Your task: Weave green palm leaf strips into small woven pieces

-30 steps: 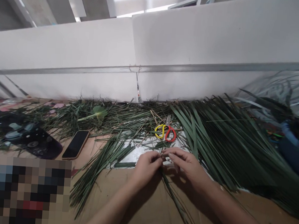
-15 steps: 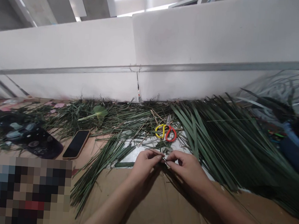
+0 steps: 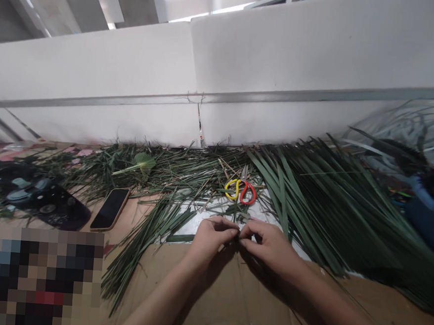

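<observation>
My left hand [image 3: 213,237] and my right hand [image 3: 265,241] meet fingertip to fingertip above the near edge of the white sheet. Both are closed in a pinch on something thin and dark, a leaf strip by its look, mostly hidden by the fingers. Just beyond them lie scissors [image 3: 243,185] with one yellow and one red handle, blades pointing away. Long green leaves [image 3: 310,203] fan out on the right. A bundle of narrow strips [image 3: 132,260] lies left of my left hand.
Brown cardboard [image 3: 230,297] lies beneath my forearms. At the left are a phone [image 3: 110,209] and a dark bottle [image 3: 56,205]. A fan-shaped green leaf [image 3: 142,164] rests on cut strips. A white partition [image 3: 134,72] rises behind; a blue container [image 3: 427,207] stands right.
My fingertips have drawn slightly closer together, and the thin piece between them shows less. The scissors and leaf piles lie as before.
</observation>
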`<state>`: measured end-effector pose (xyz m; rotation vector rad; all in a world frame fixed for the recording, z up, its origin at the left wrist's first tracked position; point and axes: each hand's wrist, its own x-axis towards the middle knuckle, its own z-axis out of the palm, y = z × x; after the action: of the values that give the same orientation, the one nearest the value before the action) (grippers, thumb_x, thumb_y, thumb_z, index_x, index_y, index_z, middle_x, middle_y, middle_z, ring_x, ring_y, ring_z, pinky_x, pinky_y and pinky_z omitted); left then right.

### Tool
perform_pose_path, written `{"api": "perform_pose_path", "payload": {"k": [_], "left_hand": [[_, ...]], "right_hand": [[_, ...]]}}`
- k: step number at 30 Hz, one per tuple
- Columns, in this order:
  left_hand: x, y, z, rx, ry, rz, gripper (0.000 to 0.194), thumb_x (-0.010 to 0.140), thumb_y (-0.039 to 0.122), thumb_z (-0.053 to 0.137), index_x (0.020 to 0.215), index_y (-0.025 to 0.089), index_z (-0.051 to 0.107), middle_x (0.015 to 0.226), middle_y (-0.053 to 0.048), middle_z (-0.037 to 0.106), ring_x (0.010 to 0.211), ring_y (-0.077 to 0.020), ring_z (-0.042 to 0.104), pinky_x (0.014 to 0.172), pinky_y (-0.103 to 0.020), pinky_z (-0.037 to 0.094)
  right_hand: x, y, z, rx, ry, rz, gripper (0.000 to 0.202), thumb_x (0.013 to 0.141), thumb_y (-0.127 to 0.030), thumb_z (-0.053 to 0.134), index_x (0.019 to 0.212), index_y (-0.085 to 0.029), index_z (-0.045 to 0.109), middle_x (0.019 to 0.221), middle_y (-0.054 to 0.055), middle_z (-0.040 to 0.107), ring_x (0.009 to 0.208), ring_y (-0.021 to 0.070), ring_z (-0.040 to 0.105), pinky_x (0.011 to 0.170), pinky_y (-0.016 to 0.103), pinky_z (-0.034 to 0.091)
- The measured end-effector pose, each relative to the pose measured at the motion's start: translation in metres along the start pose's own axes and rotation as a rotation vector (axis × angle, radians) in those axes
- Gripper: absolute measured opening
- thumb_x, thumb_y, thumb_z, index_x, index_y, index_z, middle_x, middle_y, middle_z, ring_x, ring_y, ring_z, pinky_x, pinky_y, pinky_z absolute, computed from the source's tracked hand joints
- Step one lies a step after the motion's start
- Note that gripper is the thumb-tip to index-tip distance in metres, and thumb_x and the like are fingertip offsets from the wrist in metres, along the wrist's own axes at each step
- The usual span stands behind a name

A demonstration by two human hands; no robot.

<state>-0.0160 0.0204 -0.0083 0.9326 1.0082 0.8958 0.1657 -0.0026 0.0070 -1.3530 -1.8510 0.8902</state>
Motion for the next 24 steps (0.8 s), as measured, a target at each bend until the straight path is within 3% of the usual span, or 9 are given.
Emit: {"api": "perform_pose_path", "payload": {"k": [5, 12, 17, 24], "left_hand": [[-0.004, 0.005, 0.001, 0.055, 0.038, 0.031, 0.02, 0.059, 0.019, 0.084, 0.075, 0.014, 0.073, 0.067, -0.005, 0.068, 0.062, -0.0138, 0.061, 0.061, -0.025, 0.047], [-0.002, 0.005, 0.001, 0.094, 0.027, 0.07, 0.018, 0.061, 0.016, 0.08, 0.075, 0.016, 0.069, 0.068, -0.004, 0.068, 0.065, -0.0149, 0.063, 0.064, -0.026, 0.049], [0.0, 0.004, 0.002, 0.181, 0.028, 0.151, 0.016, 0.061, 0.013, 0.075, 0.077, 0.017, 0.07, 0.073, -0.004, 0.07, 0.069, -0.0158, 0.064, 0.067, -0.027, 0.049], [-0.001, 0.003, 0.002, 0.444, 0.054, 0.284, 0.017, 0.068, 0.009, 0.065, 0.08, 0.019, 0.072, 0.077, -0.003, 0.073, 0.077, -0.0173, 0.067, 0.074, -0.027, 0.049]], "right_hand": [[0.002, 0.004, 0.002, 0.123, -0.051, 0.067, 0.015, 0.082, -0.033, 0.065, 0.076, -0.021, 0.072, 0.075, 0.002, 0.072, 0.076, 0.0216, 0.063, 0.069, 0.031, 0.043], [0.003, 0.01, 0.004, 0.14, 0.05, 0.109, 0.021, 0.08, -0.033, 0.066, 0.097, -0.022, 0.073, 0.088, 0.001, 0.075, 0.07, 0.0185, 0.061, 0.065, 0.03, 0.043], [0.003, 0.01, 0.005, 0.1, 0.037, 0.081, 0.016, 0.081, -0.032, 0.065, 0.088, -0.022, 0.074, 0.086, 0.002, 0.075, 0.079, 0.0215, 0.065, 0.071, 0.031, 0.045], [0.003, 0.013, 0.012, 0.059, 0.085, 0.098, 0.013, 0.08, -0.032, 0.062, 0.08, -0.022, 0.069, 0.075, 0.001, 0.071, 0.071, 0.0203, 0.062, 0.067, 0.03, 0.044]]}}
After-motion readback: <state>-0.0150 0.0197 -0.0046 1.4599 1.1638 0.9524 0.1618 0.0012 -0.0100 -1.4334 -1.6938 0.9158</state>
